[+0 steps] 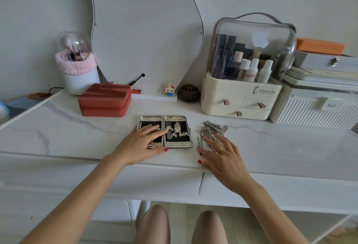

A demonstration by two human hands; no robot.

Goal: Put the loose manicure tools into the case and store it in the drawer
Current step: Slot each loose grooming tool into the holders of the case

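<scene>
Under the left hand (142, 143), the open case (166, 131) shows a black lining framed in silver with a woven, scaly texture. Beneath the fingers of the right hand (222, 156), the loose tools (212, 131) are plain shiny silver. Both hands wear red nail polish — the right one also a gold ring (220, 149). The tabletop (77, 133) below them is white marble with faint grey veins. Beyond the left hand sits a terracotta-red zip box (104, 100); beyond the right, a cream organiser (240, 98) with a clear lid and dusty-pink pulls — its lettering dark.
</scene>
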